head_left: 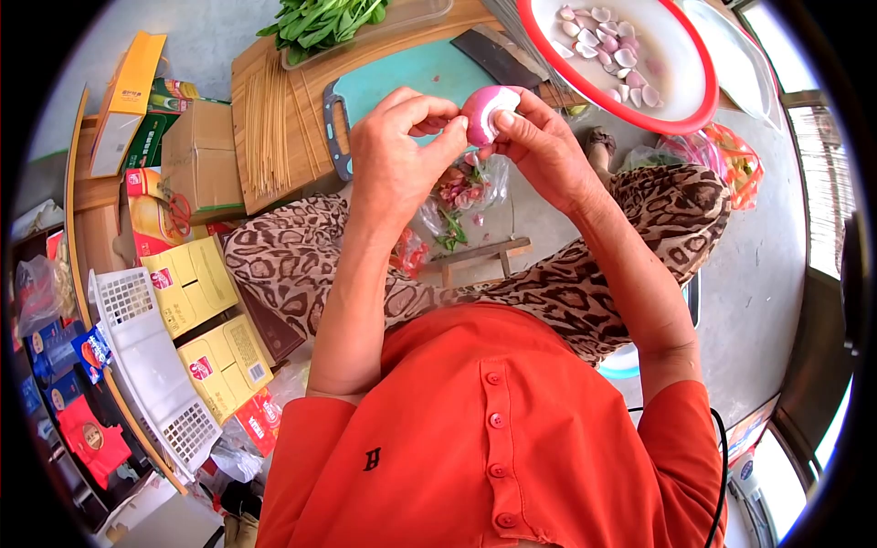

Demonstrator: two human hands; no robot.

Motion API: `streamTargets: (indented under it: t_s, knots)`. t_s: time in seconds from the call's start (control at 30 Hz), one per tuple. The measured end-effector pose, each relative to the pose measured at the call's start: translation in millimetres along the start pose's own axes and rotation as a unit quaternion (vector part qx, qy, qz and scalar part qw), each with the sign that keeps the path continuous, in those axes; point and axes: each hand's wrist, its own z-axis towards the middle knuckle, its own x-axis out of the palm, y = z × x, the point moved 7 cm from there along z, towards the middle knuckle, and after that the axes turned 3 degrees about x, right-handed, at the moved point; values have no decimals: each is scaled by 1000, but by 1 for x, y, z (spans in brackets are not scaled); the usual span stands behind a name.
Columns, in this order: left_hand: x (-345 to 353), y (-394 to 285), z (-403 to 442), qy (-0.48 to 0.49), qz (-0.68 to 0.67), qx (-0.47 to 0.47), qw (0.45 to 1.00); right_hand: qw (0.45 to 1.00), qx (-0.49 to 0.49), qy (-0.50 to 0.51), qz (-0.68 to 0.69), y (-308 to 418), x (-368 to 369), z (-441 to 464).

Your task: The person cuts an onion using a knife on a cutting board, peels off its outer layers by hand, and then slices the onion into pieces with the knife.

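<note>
- Our right hand [559,157] cradles a purple onion [480,111] in curled fingers, steadying it as our left hand [393,142], nearly closed, pinches its side.
- The onion is off the table's [251,66] near edge, over bagged scraps [457,187].
- A knife [498,57] lies flat; peeled pieces [625,57] sit in a basin [676,125] near the right edge.
- Cartons [187,283] crowd the room's left side.

We're seeing a red short-sleeved shirt [420,438] with four red buttons [496,420] running down its placket, a small dark emblem showing, and brown animal-print trousers [585,283] spreading below.
</note>
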Motion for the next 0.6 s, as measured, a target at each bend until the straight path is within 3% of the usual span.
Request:
streamTargets:
  t_s: [0.43,0.6]
  knots:
    - [1,2,0,2,13,-7,1000,1000,-3,-8,-25,0,0,0]
    - [-2,-3,1,-43,19,8,999,1000,10,5,18,-4,1,0]
